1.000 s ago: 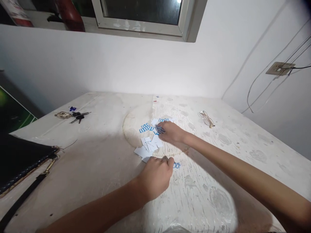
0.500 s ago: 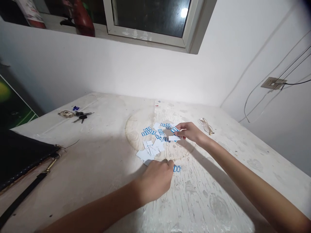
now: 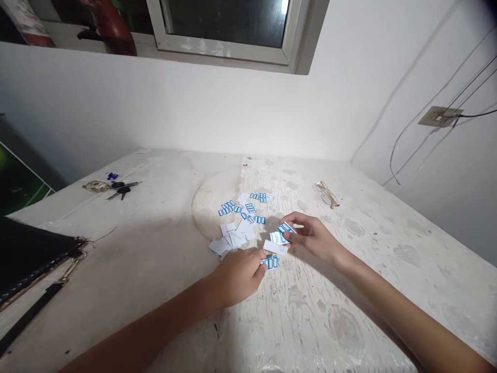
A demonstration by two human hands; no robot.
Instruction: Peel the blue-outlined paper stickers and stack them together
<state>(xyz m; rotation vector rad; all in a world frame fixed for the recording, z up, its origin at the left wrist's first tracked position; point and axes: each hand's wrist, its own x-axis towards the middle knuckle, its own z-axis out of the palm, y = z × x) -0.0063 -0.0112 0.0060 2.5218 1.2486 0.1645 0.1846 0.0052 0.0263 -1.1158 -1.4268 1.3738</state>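
Note:
In the head view, my right hand [image 3: 316, 237] pinches small paper pieces with blue-outlined boxes [image 3: 286, 228] between thumb and fingers. A plain white paper slip [image 3: 275, 247] lies just in front of them, between my two hands; whether it is held cannot be made out. My left hand [image 3: 238, 277] is closed, thumb and forefinger pressed together at the edge of another blue-outlined paper piece [image 3: 272, 262]. Beyond my left hand lies a loose heap of white paper pieces [image 3: 233, 238]. Several more blue-boxed pieces [image 3: 227, 208] are scattered farther back.
Keys [image 3: 122, 189] and a small blue item [image 3: 112, 176] lie at the table's left. A black bag [image 3: 34, 254] with a strap sits nearer. Eyeglasses [image 3: 326, 194] rest at the right. A wall socket [image 3: 440, 116] trails cables. The window [image 3: 225, 26] is behind.
My right hand has come nearer to me with its paper pieces, closing in on my left hand. My left fingers now meet the blue-outlined piece beside them. The camera view has shifted slightly.

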